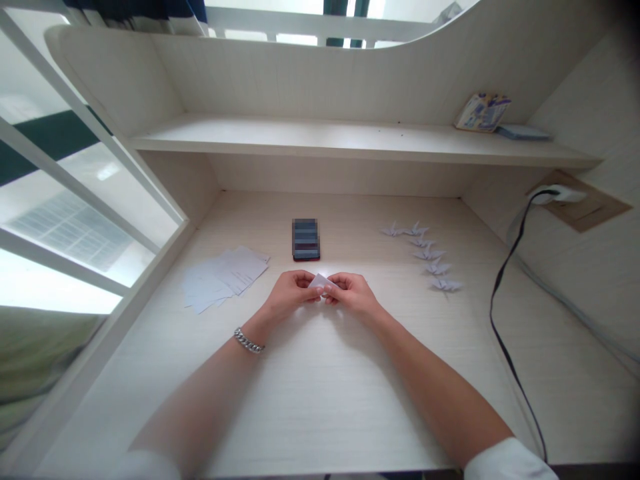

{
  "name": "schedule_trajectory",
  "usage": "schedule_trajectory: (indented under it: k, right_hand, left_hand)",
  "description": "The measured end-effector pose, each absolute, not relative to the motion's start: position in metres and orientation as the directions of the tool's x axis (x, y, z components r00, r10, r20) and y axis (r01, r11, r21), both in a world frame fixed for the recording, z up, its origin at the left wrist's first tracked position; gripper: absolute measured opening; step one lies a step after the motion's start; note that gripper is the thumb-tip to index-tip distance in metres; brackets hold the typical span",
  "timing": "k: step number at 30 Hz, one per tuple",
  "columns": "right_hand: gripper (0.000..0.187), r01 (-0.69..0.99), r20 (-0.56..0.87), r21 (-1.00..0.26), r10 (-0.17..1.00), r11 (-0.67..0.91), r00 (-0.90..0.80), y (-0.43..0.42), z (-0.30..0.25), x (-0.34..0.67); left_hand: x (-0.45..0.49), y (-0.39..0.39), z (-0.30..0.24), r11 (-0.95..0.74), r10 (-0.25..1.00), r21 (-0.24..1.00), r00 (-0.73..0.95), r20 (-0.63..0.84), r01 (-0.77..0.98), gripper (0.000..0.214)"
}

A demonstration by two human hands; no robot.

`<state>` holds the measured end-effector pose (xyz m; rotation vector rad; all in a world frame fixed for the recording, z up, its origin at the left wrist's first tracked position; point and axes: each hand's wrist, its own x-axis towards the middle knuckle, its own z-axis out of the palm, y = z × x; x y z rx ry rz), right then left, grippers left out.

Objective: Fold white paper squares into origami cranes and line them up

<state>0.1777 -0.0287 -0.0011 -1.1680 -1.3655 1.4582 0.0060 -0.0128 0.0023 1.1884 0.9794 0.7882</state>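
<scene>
Basically both hands pinch one small folded paper above the desk centre: left hand and right hand touching it. Phone just behind, paper stack left, cranes right.

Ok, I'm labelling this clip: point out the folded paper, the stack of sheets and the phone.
folded paper (319,281), head view, its exposed top corner.
stack of sheets (240,269), head view, middle of the top sheet.
phone (305,240), head view, middle of its face.
</scene>
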Motion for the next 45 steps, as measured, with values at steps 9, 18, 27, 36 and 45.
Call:
schedule_trajectory:
  k: [9, 18, 27, 36, 45]
  right_hand:
    - [0.036, 0.012, -0.109, -0.994, 0.96, -0.11, -0.257, -0.03, 0.001, 0.177]
    - [0.038, -0.104, -0.194, -0.965, 0.922, -0.241, -0.334, -0.027, -0.007, 0.181]
    - [0.029, -0.134, -0.297, -0.925, 0.896, -0.356, -0.33, -0.025, -0.001, 0.185]
    - [0.027, -0.17, -0.247, -0.942, 0.941, -0.289, -0.23, -0.02, -0.006, 0.194]
    - [0.032, -0.047, -0.237, -0.966, 0.944, -0.254, -0.229, -0.02, -0.008, 0.187]
  left_hand:
    - [0.007, -0.013, 0.001, 0.208, 0.891, 0.978, 0.413, -0.189, -0.002, 0.034]
    - [0.009, -0.013, 0.009, 0.237, 0.885, 0.971, 0.42, -0.201, -0.034, 0.029]
    - [0.004, -0.01, 0.005, 0.268, 0.9, 0.962, 0.367, -0.233, -0.046, 0.03]
    - [0.003, -0.008, 0.004, 0.273, 0.917, 0.956, 0.331, -0.224, -0.109, 0.032]
    - [0.004, -0.009, 0.001, 0.241, 0.92, 0.967, 0.337, -0.203, -0.076, 0.031]
